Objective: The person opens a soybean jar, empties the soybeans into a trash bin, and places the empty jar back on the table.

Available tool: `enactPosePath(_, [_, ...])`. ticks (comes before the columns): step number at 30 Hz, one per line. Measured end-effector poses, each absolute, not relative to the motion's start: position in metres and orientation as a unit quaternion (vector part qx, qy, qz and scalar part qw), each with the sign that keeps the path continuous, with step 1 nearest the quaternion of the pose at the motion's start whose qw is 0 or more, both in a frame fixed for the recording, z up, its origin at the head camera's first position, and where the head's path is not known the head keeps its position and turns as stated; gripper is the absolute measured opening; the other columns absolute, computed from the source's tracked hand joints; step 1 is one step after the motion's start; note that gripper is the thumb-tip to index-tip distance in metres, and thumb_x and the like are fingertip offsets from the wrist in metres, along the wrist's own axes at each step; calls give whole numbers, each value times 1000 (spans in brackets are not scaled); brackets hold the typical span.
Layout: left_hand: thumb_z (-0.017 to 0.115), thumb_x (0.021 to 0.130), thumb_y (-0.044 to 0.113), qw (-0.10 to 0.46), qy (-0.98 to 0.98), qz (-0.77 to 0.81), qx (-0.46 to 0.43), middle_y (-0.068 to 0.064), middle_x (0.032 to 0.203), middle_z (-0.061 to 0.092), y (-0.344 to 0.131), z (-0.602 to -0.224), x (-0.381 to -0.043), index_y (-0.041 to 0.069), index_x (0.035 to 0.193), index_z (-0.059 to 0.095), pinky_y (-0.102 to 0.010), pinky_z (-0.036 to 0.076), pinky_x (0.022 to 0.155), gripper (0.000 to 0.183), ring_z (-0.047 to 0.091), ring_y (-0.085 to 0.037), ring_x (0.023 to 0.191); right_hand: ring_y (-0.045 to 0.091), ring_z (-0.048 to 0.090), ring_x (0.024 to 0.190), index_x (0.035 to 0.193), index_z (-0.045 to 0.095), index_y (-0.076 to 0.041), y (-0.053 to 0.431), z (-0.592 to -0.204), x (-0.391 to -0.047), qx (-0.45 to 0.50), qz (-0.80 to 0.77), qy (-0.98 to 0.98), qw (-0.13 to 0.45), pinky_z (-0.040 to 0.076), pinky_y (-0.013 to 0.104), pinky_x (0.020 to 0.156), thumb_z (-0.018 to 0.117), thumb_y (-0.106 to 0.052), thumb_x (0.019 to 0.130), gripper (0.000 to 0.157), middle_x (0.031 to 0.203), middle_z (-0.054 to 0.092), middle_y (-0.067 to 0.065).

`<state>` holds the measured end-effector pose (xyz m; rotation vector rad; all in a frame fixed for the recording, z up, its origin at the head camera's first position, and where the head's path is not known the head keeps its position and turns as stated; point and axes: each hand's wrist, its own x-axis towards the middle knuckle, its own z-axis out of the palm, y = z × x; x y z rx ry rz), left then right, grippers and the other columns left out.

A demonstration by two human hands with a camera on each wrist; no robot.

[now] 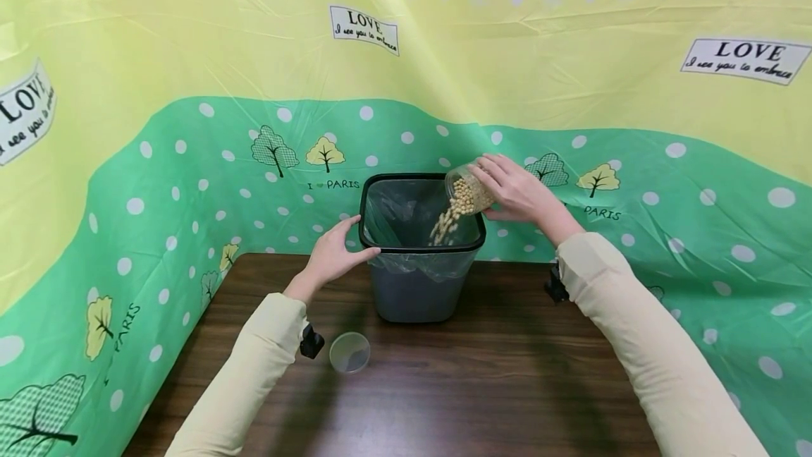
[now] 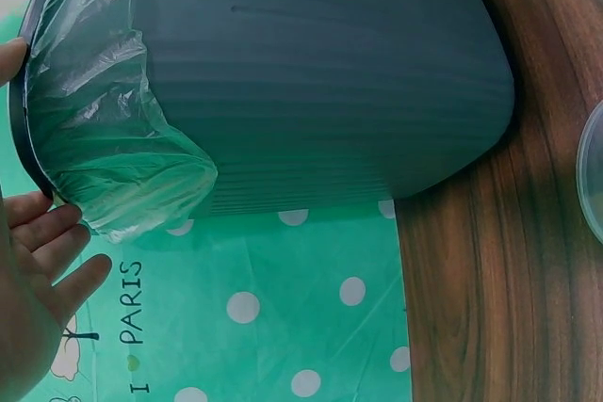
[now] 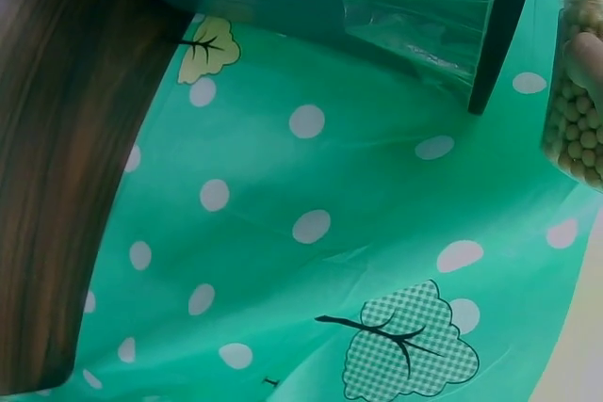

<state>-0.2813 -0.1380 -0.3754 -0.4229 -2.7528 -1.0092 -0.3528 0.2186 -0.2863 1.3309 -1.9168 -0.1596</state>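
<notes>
A dark grey trash bin (image 1: pixel 415 288) with a black rim and a clear plastic liner (image 2: pixel 122 171) stands upright on the table. My right hand (image 1: pixel 512 189) grips a clear jar (image 1: pixel 480 192), tilted over the bin's right side. Pale round beans (image 1: pixel 445 226) stream from its mouth into the bin, and more beans (image 3: pixel 577 134) are inside the jar. At the bin's left front corner, my left hand (image 1: pixel 333 251) touches the rim with thumb and fingertips, its fingers fairly straight and spread. The bin's bottom is hidden.
A clear round lid (image 1: pixel 349 352) lies on the dark wooden table (image 1: pixel 419 386), in front of the bin and near the left wrist. Behind and beside the table hangs a green and yellow printed cloth (image 1: pixel 209 154), close to the bin's back.
</notes>
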Motion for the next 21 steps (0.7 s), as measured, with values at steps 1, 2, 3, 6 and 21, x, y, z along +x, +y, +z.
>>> enactPosePath(1, [63,77,54,90,-926,-339,-142,-10,140,39,-138,-375,-281,13,139,37,-49,35,98,79,38,-29,126,40,46,110,128,43,4,218,-286,-353,526,-68,-753,390,39,50,93,83,-30,51,94,119,50,26])
enactPosePath(2, [63,77,54,90,-926,-339,-142,-10,140,39,-138,-375,-281,13,139,37,-49,35,98,79,38,-29,126,40,46,111,128,42,4,218,-285,-353,528,-72,-752,388,39,50,93,83,-30,51,94,119,50,26])
enactPosePath(3, [63,77,54,90,-925,-339,-142,-10,140,39,-138,-375,-281,13,139,37,-49,35,98,79,38,-29,126,41,46,111,128,42,4,218,-285,-354,531,-76,-750,388,39,51,93,84,-30,51,94,119,50,26])
enactPosePath(6, [63,77,54,89,-925,-342,-143,-10,140,40,-138,-376,-282,13,139,37,-48,35,98,79,39,-29,126,41,46,112,128,42,4,218,-283,-353,542,-86,-742,386,39,51,93,85,-32,50,96,120,50,27])
enactPosePath(21, [63,76,55,90,-923,-345,-143,-10,140,40,-139,-377,-282,13,139,37,-49,36,97,80,39,-29,125,39,44,117,129,43,2,215,-280,-350,577,-142,-709,380,37,47,97,81,-28,58,86,124,49,26])
